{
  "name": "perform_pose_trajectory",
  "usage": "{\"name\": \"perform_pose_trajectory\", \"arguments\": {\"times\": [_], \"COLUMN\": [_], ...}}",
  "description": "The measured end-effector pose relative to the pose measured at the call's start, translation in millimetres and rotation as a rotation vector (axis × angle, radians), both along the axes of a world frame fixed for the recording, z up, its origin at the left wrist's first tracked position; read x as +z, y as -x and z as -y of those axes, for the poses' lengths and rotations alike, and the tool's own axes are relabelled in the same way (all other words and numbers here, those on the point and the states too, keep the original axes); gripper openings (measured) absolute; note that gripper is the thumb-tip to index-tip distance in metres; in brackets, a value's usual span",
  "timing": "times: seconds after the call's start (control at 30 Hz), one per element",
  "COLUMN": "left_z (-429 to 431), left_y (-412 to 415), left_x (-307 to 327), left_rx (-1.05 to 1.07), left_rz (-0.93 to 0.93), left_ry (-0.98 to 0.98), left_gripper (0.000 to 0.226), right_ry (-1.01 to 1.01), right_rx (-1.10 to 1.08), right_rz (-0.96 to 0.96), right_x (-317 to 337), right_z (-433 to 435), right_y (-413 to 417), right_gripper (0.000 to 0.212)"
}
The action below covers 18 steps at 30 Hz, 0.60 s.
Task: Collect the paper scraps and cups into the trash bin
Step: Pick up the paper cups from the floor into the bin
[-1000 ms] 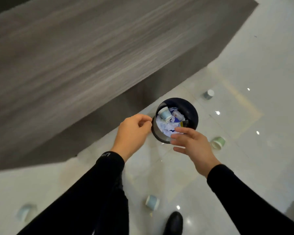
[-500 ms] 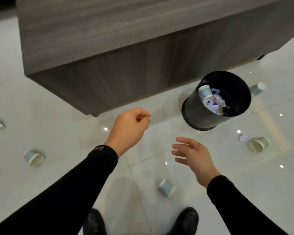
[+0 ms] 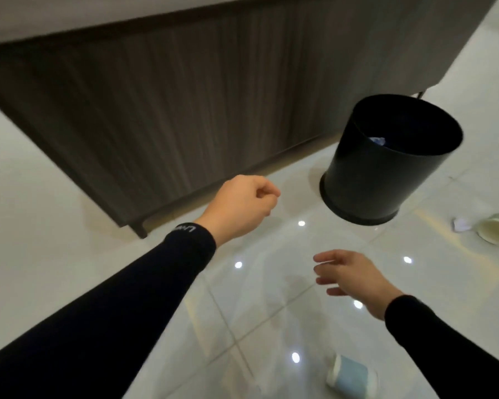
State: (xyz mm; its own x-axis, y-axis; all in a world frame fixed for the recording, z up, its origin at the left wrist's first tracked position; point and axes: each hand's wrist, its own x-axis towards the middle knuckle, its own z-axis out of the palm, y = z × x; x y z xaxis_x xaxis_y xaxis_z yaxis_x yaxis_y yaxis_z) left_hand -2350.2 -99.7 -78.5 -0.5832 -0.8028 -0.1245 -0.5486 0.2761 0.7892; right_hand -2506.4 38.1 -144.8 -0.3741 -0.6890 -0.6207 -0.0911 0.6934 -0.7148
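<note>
You are holding your left hand (image 3: 242, 208) out over the floor (image 3: 69, 197) with its fingers curled in and nothing showing in them, while your right hand (image 3: 355, 277) is hovering lower, fingers spread and empty. The bin (image 3: 366, 185) is standing upright on the floor near the table (image 3: 185, 110), with a bit of paper (image 3: 376, 140) showing inside. A blue cup (image 3: 352, 375) is lying on its side below your right hand, and a green cup (image 3: 497, 231) is lying on its side right of the bin with a white scrap (image 3: 460, 225) just beside it. The likeliest slip, I am guessing, is a cup rolling away: both are resting on their sides on glossy tile, so a nudge instead of a firm pinch is probably sending one off. The blue cup is also sitting close under you, so a careless step is risking crushing or kicking it. The scrap looks flat and light, so a fast sweep may be pushing it along rather than lifting it. Reaching past the bin for the green cup is risking a knock that tips it and spills what is inside.
</note>
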Motion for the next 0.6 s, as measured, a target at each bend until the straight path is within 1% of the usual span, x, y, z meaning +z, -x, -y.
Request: {"name": "perform_pose_trajectory", "arguments": {"times": [0.07,0.17,0.2,0.23,0.27,0.3,0.37,0.4,0.43,0.5,0.53,0.6], "left_z": [-3,-8,-10,-11,-11,-10,-8,-7,-6,-5,-5,-3], "left_y": [-1,-13,-18,-24,-29,-33,-38,-40,-43,-51,-57,-75], "left_x": [-12,-26,-28,-31,-33,-34,-34,-33,-32,-30,-28,-24], "left_rx": [-0.058,-0.109,-0.100,-0.082,-0.058,-0.032,0.013,0.028,0.042,0.088,0.119,0.187], "left_rz": [0.035,0.104,0.105,0.104,0.099,0.090,0.057,0.039,0.020,-0.035,-0.065,-0.100], "left_ry": [0.017,0.011,-0.008,-0.028,-0.042,-0.052,-0.065,-0.065,-0.059,-0.039,-0.035,-0.031], "left_gripper": [0.011,0.011,0.011,0.011,0.011,0.012,0.012,0.012,0.012,0.011,0.011,0.013], "right_ry": [-0.085,-0.337,-0.418,-0.490,-0.545,-0.578,-0.557,-0.526,-0.489,-0.384,-0.299,-0.082], "right_rx": [0.118,0.388,0.463,0.532,0.587,0.618,0.595,0.566,0.547,0.551,0.531,0.433], "right_rz": [-0.118,-0.310,-0.336,-0.361,-0.393,-0.423,-0.498,-0.551,-0.593,-0.621,-0.619,-0.586], "right_x": [-28,-63,-72,-80,-88,-97,-109,-112,-112,-107,-97,-70], "right_z": [-16,-48,-59,-69,-77,-84,-92,-92,-90,-72,-56,-19], "right_y": [1,-3,-6,-10,-15,-19,-27,-30,-31,-30,-32,-40], "right_gripper": [0.031,0.073,0.085,0.091,0.091,0.083,0.052,0.043,0.048,0.064,0.065,0.052]}}
